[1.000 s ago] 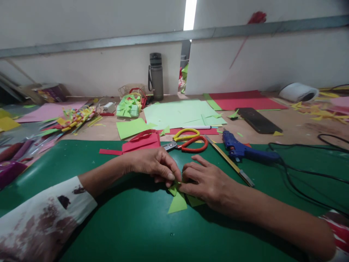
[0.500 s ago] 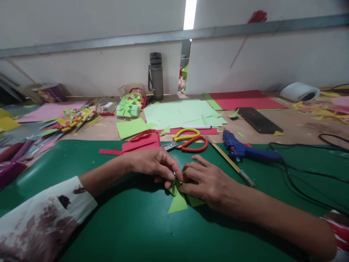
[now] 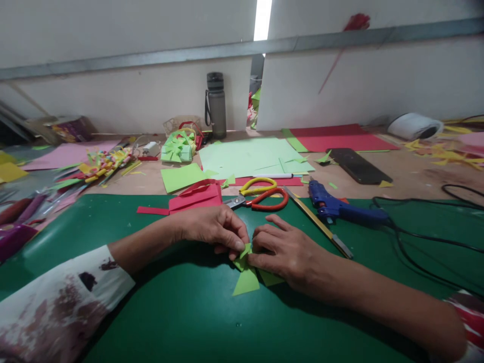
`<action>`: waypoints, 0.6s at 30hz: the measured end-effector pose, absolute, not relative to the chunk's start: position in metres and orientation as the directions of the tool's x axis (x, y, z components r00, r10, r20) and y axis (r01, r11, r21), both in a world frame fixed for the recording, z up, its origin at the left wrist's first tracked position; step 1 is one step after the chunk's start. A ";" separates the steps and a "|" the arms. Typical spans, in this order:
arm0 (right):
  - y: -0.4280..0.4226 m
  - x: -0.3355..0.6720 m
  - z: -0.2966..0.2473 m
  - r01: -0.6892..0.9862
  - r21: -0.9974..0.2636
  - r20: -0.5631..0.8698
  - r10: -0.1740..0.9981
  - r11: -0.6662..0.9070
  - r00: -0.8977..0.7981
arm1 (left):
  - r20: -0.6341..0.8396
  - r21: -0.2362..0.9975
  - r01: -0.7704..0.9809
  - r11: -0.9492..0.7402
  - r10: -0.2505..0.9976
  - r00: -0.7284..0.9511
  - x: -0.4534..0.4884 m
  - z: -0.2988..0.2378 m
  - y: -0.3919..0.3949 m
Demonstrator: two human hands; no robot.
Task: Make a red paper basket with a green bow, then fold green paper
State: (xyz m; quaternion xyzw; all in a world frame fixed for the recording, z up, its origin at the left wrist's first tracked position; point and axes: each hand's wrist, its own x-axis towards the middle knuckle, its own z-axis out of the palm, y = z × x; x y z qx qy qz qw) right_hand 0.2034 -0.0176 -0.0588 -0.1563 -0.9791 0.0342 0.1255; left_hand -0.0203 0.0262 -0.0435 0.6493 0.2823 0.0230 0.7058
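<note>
Both my hands meet over a light green cut paper piece [image 3: 247, 281] on the green mat [image 3: 181, 317]. My left hand [image 3: 223, 232] pinches its upper part between thumb and fingers. My right hand [image 3: 283, 252] has its thumb and fingertips closed on the paper from the other side, partly hiding it; one finger sticks up. Pointed paper flaps spread toward me below the fingers. Just beyond my hands lie scissors [image 3: 269, 198] with yellow and red handles, a folded red paper [image 3: 196, 197], and a yellow cutter knife [image 3: 315, 219].
A blue glue gun [image 3: 344, 204] with a black cord lies to the right. Behind are a phone [image 3: 361, 165], pale green sheets [image 3: 245, 154], red sheets [image 3: 336, 137] and a grey bottle [image 3: 217, 111]. Paper scraps and colourful strips [image 3: 109, 164] cover the left back.
My left fingers have shifted slightly, and a small green flap now shows between my hands. My right hand stays in nearly the same place.
</note>
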 end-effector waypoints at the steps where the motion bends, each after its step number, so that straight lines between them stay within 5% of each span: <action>1: -0.017 0.203 -0.059 0.298 -0.105 0.235 0.315 0.949 -0.920 | -0.373 0.928 0.339 0.156 0.411 0.832 -0.020 -0.042 0.025; 18: -0.018 0.204 -0.056 0.290 -0.099 0.240 0.306 0.952 -0.921 | -0.515 0.846 0.476 0.240 0.601 0.611 -0.011 -0.041 0.016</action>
